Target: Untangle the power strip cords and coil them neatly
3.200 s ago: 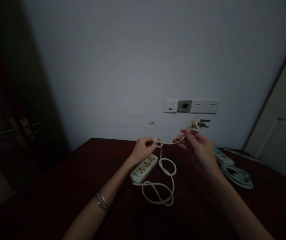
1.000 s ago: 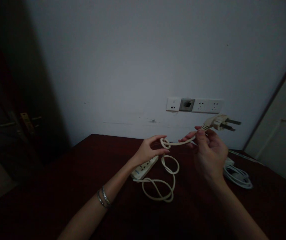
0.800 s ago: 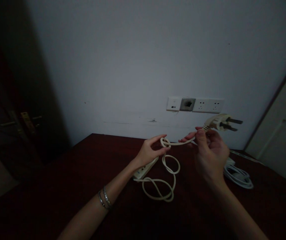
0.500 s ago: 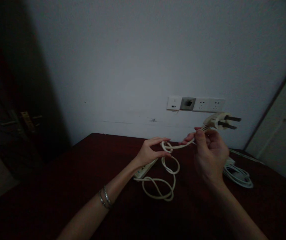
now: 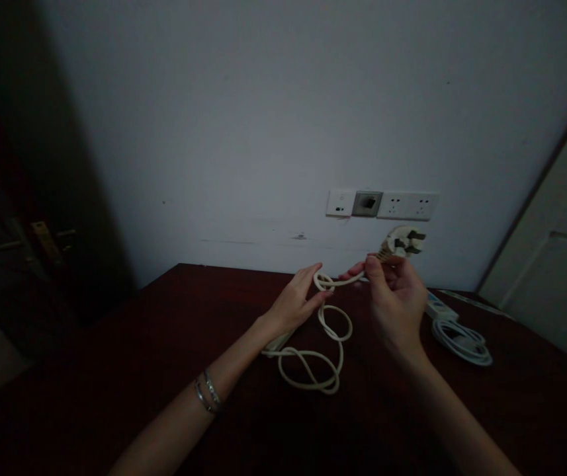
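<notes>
My right hand [image 5: 398, 291] pinches an off-white power cord [image 5: 307, 385] just behind its plug [image 5: 402, 242]. The plug stands above the fingers with its flat metal prongs pointing right. My left hand [image 5: 297, 299], with two bangles at the wrist, holds a small loop of the same cord between thumb and fingers. From there the cord hangs in twisted loops down to the tabletop. A power strip [image 5: 279, 341] lies behind my left wrist, mostly hidden by it.
A second power strip [image 5: 442, 308] with a coiled white cable [image 5: 462, 345] lies on the dark red table [image 5: 164, 317] at the right. Wall sockets [image 5: 406, 205] sit behind the plug. Doors stand at the left [image 5: 45, 241] and right [image 5: 561, 264].
My right hand has moved a little left with the plug, whose prongs have turned to show more of the plug's face. The left hand still holds the cord loop. The view has shifted slightly.
</notes>
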Demonstrator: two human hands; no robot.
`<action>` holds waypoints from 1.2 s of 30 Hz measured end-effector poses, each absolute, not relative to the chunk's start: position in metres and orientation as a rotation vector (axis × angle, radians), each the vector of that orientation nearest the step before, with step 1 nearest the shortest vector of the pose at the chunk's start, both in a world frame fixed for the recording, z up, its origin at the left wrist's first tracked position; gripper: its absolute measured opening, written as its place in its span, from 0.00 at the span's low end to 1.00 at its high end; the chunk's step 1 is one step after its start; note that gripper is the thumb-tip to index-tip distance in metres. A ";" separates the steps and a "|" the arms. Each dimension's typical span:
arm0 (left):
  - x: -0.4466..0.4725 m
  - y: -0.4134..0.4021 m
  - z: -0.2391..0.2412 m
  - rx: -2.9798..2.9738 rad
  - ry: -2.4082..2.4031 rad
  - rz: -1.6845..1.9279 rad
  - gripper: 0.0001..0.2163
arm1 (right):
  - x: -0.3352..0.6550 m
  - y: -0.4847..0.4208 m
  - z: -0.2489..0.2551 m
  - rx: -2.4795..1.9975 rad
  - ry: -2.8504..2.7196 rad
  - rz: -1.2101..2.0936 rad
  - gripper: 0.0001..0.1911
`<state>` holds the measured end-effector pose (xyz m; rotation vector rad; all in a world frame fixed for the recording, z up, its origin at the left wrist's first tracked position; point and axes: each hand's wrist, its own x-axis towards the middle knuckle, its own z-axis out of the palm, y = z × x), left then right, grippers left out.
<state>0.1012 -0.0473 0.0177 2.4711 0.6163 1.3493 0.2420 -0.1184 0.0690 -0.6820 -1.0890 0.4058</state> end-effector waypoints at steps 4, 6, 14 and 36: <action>0.102 -0.045 0.017 2.427 0.695 1.357 0.26 | 0.238 -0.118 0.067 -0.689 -1.098 0.448 0.12; 0.102 -0.043 0.017 2.426 0.692 1.383 0.24 | 0.237 -0.117 0.066 -0.705 -1.116 0.447 0.12; 0.095 -0.037 0.017 2.571 0.545 1.431 0.24 | 0.242 -0.114 0.063 -0.792 -1.185 0.336 0.10; 0.103 -0.054 0.022 2.667 0.535 1.506 0.24 | 0.243 -0.102 0.054 -0.810 -1.238 0.315 0.09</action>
